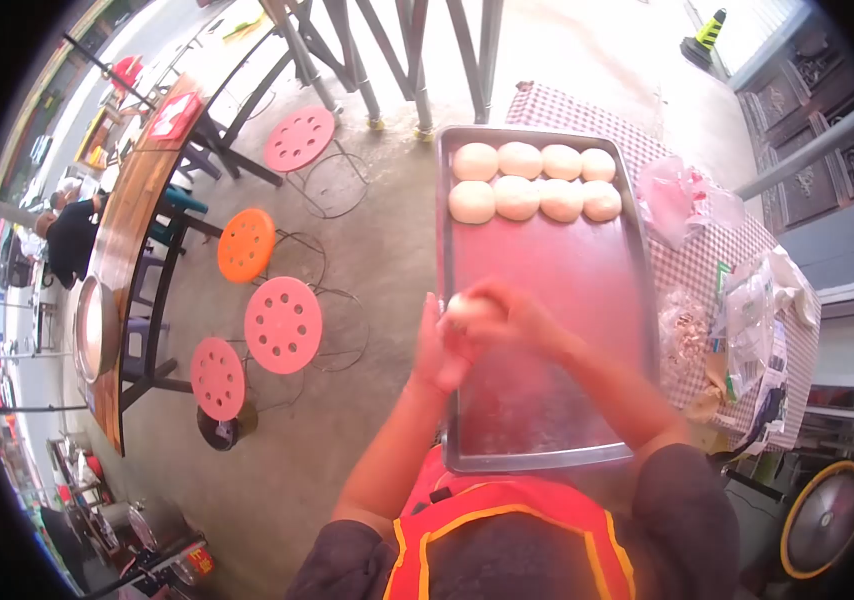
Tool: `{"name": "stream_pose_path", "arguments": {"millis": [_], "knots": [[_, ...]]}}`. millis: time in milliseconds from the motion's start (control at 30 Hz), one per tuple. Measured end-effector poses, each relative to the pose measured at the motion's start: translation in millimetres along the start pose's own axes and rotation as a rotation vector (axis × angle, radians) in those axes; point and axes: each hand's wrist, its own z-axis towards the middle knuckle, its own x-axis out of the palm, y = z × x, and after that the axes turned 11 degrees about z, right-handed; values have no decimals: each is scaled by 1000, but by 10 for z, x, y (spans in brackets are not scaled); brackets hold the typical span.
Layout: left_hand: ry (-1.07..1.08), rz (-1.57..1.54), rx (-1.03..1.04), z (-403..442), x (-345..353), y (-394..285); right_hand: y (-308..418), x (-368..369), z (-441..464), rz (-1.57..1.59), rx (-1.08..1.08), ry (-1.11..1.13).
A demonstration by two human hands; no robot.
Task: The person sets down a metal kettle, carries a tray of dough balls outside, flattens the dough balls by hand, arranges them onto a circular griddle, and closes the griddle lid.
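Between my two hands, over the left side of a metal tray point(547, 462), is a pale dough ball point(463, 308). My right hand point(507, 318) curls its fingers around the ball from above. Just below and to the left, my left hand point(442, 350) is raised with its palm toward the ball and its fingers mostly stretched out. Two rows of round dough balls point(517, 198) sit side by side at the far end of the tray. The near part of the tray shows a bare, shiny surface.
A checked cloth point(707, 260) right of the tray bears plastic bags point(669, 195). Pink stools point(284, 325) and an orange stool point(246, 245) stand left. Beyond them is a long wooden table point(132, 215), with a person point(72, 235) behind it. A round fan-like object point(824, 519) is lower right.
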Motion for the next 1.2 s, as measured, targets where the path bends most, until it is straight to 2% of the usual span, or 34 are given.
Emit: {"name": "stream_pose_path", "arguments": {"millis": [67, 133, 200, 233, 300, 400, 533, 633, 733, 833, 933, 1033, 1133, 1200], "knots": [[196, -132, 5, 115, -108, -46, 185, -10, -107, -338, -209, 223], [166, -25, -13, 59, -137, -10, 139, -276, -18, -1, 111, -100], [124, 22, -36, -46, -118, 27, -254, -860, 203, -139, 48, -755], [102, 29, -51, -70, -150, 63, -551, -1229, 283, 108, 31, -970], [59, 44, -82, -105, -239, 147, -797, -1759, 374, 331, 153, -1223], [56, 29, -112, -163, -300, 193, -814, -2083, 590, 728, 167, -1377], [42, 14, -147, -230, -305, 227, -1158, -2497, 886, 1028, -114, -1279], [29, 53, -139, -266, -287, 248, -585, -2161, 877, 1174, -4, -1347], [52, 34, -146, -284, -324, 261, -710, -2186, 868, 1049, -72, -1329], [58, 45, -148, -255, -408, 262, -807, -2064, 887, 173, 100, -1505], [47, 58, -132, -304, -313, 239, -844, -1964, 937, 259, -93, -1438], [41, 60, -119, -316, -311, 261, -695, -1961, 995, 818, -86, -1571], [37, 61, -125, -319, -294, 256, -866, -2233, 1034, 1019, -107, -1370], [31, 82, -131, -327, -263, 223, -878, -2306, 1056, 966, -14, -1270]]}}
